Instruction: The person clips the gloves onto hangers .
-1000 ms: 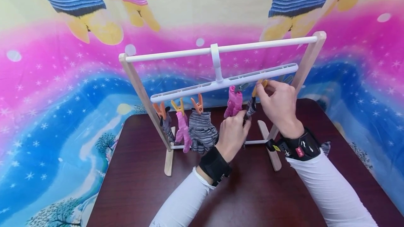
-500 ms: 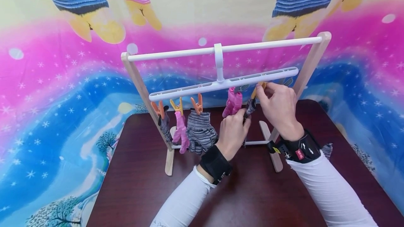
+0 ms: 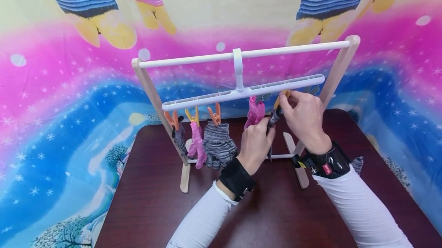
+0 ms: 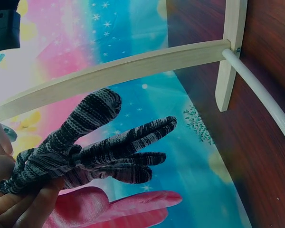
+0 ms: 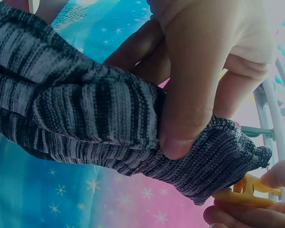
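Note:
My left hand (image 3: 253, 146) pinches the cuff end of a black-and-grey striped knit glove (image 4: 95, 147), its fingers pointing away and down. At the glove's cuff, my right hand (image 3: 305, 121) pinches a yellow clothespin (image 5: 247, 194) that hangs under the white hanger (image 3: 276, 87). The clothespin's tip meets the cuff edge in the right wrist view; how firmly it bites is hard to tell. Just left of the hands, a pink glove (image 3: 254, 113) hangs from a grey clothespin (image 3: 266, 97).
On the hanger's left half hang a striped glove (image 3: 221, 144), a pink glove (image 3: 196, 144) and another striped piece (image 3: 178, 140) from orange and yellow clothespins. A wooden stand (image 3: 340, 69) with a white rod (image 3: 293, 50) carries the hanger. Striped fabric (image 3: 357, 163) lies behind the right wrist on the dark table (image 3: 276, 217).
Both hands stay in nearly the same place, still holding the glove and yellow clothespin. The hanger's right end has dipped slightly and the hanging gloves have shifted a little left.

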Motion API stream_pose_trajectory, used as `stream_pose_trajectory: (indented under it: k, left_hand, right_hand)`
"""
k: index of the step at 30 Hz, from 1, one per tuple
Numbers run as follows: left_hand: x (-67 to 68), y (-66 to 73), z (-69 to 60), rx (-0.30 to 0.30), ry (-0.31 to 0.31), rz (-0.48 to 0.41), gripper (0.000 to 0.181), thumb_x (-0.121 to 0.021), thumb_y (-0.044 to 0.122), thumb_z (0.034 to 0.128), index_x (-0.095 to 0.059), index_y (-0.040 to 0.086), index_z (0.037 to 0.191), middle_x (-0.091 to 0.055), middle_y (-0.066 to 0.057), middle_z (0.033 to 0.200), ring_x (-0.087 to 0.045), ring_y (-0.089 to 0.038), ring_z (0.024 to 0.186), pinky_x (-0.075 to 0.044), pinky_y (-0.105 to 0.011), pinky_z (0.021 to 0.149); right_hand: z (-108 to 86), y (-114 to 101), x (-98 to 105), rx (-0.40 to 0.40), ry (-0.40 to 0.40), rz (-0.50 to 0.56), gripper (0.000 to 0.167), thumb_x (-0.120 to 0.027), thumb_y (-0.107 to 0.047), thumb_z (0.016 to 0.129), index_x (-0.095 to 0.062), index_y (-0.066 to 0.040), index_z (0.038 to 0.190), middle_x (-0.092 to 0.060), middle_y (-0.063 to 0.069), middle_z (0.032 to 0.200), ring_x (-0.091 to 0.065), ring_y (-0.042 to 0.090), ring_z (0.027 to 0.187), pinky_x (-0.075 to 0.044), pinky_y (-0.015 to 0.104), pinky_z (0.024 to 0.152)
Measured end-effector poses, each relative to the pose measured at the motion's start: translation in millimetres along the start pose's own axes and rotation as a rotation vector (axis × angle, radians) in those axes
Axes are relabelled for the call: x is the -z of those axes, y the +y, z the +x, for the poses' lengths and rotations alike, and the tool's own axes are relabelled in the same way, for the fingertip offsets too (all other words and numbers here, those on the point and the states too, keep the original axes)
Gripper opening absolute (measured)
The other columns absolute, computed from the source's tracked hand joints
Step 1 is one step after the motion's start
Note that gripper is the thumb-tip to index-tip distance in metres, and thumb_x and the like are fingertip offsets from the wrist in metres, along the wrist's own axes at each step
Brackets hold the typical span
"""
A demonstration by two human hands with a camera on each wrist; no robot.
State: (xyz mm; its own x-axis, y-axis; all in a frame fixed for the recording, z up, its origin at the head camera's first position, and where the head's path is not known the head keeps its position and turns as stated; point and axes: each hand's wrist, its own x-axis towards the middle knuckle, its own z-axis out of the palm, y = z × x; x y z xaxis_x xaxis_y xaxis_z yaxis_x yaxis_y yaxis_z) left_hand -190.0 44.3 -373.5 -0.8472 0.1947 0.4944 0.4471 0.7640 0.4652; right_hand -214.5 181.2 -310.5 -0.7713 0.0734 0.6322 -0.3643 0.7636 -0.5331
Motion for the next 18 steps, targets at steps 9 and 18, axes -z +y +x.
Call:
stream_pose_trajectory:
  k: [9, 18]
  left_hand:
    - [2.7, 1.9, 2.2, -0.013, 0.034, 0.007, 0.015, -0.070, 0.020, 0.0953, -0.071, 0.011, 0.107, -0.072, -0.001, 0.071, -0.073, -0.015, 0.069, -0.053, -0.024, 0.060]
    - [3.4, 3.1, 4.6, -0.025, 0.060, 0.042, 0.011, -0.071, 0.020, 0.0943, -0.071, 0.012, 0.102, -0.072, -0.001, 0.069, -0.073, -0.017, 0.068, -0.054, -0.028, 0.059]
  right_hand:
    - [-1.0, 0.0, -0.9, 0.000, -0.005, 0.003, 0.034, -0.064, -0.026, 0.099, -0.076, -0.004, 0.077, -0.066, 0.012, 0.056, -0.028, -0.005, 0.047, -0.020, 0.027, 0.044]
    - [-1.0, 1.1, -2.5, -0.001, -0.009, -0.007, 0.034, -0.064, -0.026, 0.099, -0.075, -0.004, 0.075, -0.065, 0.012, 0.056, -0.028, -0.003, 0.046, -0.020, 0.027, 0.044]
